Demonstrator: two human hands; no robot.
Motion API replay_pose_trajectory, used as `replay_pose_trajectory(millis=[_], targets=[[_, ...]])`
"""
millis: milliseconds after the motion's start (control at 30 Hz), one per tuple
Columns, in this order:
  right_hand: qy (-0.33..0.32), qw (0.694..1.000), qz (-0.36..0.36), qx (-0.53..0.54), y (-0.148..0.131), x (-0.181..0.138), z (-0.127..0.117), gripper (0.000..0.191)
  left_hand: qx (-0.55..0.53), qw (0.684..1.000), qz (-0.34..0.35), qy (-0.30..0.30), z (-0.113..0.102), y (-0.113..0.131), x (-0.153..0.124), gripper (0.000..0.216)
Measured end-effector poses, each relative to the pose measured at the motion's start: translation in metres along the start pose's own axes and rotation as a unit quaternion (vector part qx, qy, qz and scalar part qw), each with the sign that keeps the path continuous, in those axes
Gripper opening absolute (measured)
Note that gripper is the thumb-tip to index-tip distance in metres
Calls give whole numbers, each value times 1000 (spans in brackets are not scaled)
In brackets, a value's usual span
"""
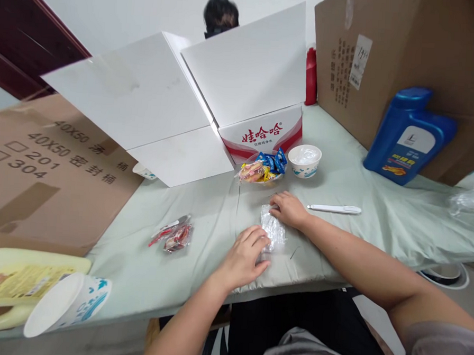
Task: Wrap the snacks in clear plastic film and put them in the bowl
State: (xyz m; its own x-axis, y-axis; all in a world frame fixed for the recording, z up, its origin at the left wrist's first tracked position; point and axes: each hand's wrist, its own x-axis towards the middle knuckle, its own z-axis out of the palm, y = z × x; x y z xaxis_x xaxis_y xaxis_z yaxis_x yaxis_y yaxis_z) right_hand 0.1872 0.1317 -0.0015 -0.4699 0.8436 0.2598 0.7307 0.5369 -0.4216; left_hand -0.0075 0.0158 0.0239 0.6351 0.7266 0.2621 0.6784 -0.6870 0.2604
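A small clear plastic bag (273,228) lies on the pale green table cloth (203,207) in front of me. My left hand (244,257) rests on its near end with curled fingers pressing it down. My right hand (289,208) holds its far end, fingers curled onto the plastic. A filled packet with red wrapped sweets (175,237) lies to the left of my hands. A plate of wrapped sweets (261,171) sits just beyond, beside a white bowl (304,160).
A white pen-like tool (334,208) lies right of my right hand. An open white carton (209,102) stands behind, with a person's head above it. Cardboard sheets stand left and right; a blue jug (409,136), a yellow bottle (12,282) and a paper cup (67,306) stand nearby.
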Motion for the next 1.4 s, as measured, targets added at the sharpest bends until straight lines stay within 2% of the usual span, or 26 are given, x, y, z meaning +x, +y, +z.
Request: replay_pose_trajectory(millis=[67, 200, 267, 333, 400, 467, 567, 800, 1000, 1133, 1233, 1333, 1400], targets=[[8, 1000, 14, -16, 2, 1, 0, 23, 14, 999, 34, -28, 2, -2, 2, 30], [60, 994, 86, -35, 11, 2, -11, 24, 33, 998, 52, -6, 8, -2, 1, 23], [77, 994, 74, 9, 14, 1, -18, 20, 37, 998, 53, 0, 8, -2, 0, 24], [33, 995, 12, 92, 15, -1, -25, 17, 45, 997, 57, 0, 8, -3, 0, 24], [-57, 986, -64, 144, 14, -3, -27, 17, 61, 996, 68, 3, 8, -5, 1, 21], [-126, 977, -113, 128, 12, -3, -27, 21, 79, 993, 83, 17, 10, -7, 1, 17], [-158, 975, -132, 82, 11, -4, -25, 26, 87, 990, 106, 28, 12, -8, 2, 21], [-143, 978, -128, 77, 12, -4, -25, 17, 94, 990, 100, -34, 13, -4, 10, 45], [-92, 990, -101, 23, 15, -4, -25, 25, 57, 992, 108, -10, 12, -2, 15, 27], [-100, 989, -102, 27, 15, -4, -24, 25, -48, 997, 65, 6, 2, -8, 32, 21], [-97, 989, -111, 18, 15, -4, -22, 22, -113, 993, -25, 27, -1, -25, 56, 19], [-93, 990, -109, -8, 14, -4, -20, 22, -127, 982, -132, 48, 9, -47, 78, 19], [-95, 990, -105, -15, 14, -3, -20, 21, -115, 976, -177, 49, 19, -57, 88, 22]])
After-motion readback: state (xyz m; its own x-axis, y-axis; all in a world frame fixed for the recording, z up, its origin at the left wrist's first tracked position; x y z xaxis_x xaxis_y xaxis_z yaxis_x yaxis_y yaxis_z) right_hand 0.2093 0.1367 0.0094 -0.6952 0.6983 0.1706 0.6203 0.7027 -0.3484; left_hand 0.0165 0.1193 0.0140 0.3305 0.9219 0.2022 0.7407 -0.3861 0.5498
